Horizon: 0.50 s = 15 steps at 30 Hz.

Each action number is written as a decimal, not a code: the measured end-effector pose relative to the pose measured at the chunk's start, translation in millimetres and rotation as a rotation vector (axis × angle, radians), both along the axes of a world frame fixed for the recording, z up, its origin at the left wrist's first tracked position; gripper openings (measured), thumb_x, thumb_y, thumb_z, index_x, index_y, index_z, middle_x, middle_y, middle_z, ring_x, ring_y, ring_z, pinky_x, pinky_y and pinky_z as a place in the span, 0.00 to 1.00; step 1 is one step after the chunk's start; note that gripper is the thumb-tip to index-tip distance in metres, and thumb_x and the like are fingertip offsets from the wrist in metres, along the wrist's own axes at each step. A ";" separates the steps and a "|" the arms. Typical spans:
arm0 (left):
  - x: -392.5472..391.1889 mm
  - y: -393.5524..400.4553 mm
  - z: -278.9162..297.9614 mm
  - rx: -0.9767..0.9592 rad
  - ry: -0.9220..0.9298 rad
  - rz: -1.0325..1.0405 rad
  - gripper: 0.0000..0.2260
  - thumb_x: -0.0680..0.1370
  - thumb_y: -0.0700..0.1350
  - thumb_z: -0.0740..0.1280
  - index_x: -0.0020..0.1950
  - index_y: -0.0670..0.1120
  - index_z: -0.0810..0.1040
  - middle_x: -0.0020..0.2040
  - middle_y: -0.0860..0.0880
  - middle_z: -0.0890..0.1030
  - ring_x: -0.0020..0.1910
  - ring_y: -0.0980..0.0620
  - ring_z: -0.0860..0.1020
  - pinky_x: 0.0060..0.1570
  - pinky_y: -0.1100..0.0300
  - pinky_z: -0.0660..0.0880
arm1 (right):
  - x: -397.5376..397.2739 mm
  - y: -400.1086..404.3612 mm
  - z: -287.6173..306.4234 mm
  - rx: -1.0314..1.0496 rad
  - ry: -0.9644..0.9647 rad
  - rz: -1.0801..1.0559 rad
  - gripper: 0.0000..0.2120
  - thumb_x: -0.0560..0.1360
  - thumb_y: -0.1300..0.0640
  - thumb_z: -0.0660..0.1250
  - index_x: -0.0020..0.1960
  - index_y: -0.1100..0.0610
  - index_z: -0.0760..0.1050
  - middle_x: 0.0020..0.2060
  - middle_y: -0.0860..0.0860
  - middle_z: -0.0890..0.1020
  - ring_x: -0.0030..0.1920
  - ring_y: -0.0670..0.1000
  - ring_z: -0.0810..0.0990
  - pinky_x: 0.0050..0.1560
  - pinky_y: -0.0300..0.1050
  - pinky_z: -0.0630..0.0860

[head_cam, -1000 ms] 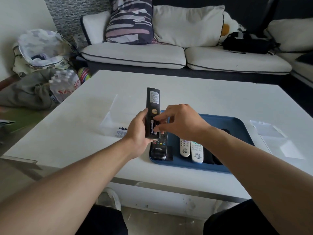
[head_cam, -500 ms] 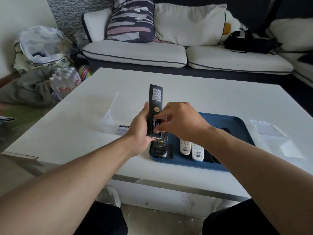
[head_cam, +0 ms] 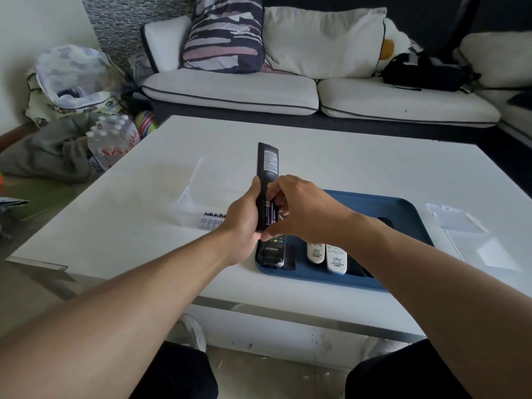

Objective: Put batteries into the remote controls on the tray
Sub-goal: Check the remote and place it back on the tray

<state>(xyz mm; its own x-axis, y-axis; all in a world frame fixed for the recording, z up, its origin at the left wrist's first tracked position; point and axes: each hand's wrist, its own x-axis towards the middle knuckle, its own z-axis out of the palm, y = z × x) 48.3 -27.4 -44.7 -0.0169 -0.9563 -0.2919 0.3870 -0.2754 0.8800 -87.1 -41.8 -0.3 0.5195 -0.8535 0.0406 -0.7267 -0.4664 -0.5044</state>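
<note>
**Fingers seat the second battery in the black remote**

The fingers [head_cam: 280, 207] of the right hand [head_cam: 305, 210] are curled narrow, pinching at the battery pair [head_cam: 270, 216] in the open bay, thumb low at the remote's near end; the left hand [head_cam: 244, 217] wraps the black remote [head_cam: 267, 168] from its left side, holding it back-up and tilted above the near-left corner of the blue tray [head_cam: 403, 208]; two purple-labelled cells lie side by side in the bay, and the label sticker shows on the upper back.

On the tray lie another black remote [head_cam: 270, 251], a dark strip just beside it that may be a battery cover [head_cam: 290, 254], two white remotes [head_cam: 326, 254] and a dark one partly hidden by the right forearm; spare batteries [head_cam: 213, 220] sit in a clear plastic box [head_cam: 195, 203] on the white bench [head_cam: 345, 162], left of the hands.

Judging by looks, the remote is light, stiff plastic, smooth enough to slip, so a grip round its narrow sides near the bay seems best; the cells are small, hard and prone to roll, best pinched at mid-body and pressed against the spring end; the cover's clips are probably the only fragile part.
</note>
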 end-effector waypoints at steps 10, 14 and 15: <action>1.5 -3.5 -3.8 0.002 -0.040 -0.108 0.27 0.83 0.66 0.48 0.62 0.49 0.77 0.49 0.46 0.80 0.43 0.51 0.81 0.39 0.58 0.78 | -8.5 -0.1 -0.4 0.173 -0.103 -0.052 0.28 0.64 0.45 0.82 0.60 0.48 0.75 0.46 0.46 0.80 0.45 0.46 0.78 0.47 0.40 0.75; 0.8 -4.5 -3.1 0.001 -0.063 -0.077 0.29 0.83 0.66 0.49 0.64 0.46 0.78 0.56 0.45 0.83 0.54 0.48 0.82 0.55 0.52 0.77 | -9.1 0.2 -0.9 0.187 -0.196 -0.145 0.23 0.66 0.45 0.81 0.58 0.49 0.80 0.44 0.45 0.82 0.45 0.46 0.80 0.47 0.39 0.76; -0.5 -4.4 -3.2 0.004 -0.077 -0.060 0.29 0.83 0.65 0.50 0.64 0.46 0.79 0.58 0.44 0.83 0.57 0.47 0.82 0.58 0.50 0.77 | -8.4 0.2 -1.8 0.180 -0.207 -0.172 0.21 0.67 0.44 0.80 0.56 0.49 0.81 0.43 0.45 0.82 0.44 0.45 0.80 0.45 0.37 0.75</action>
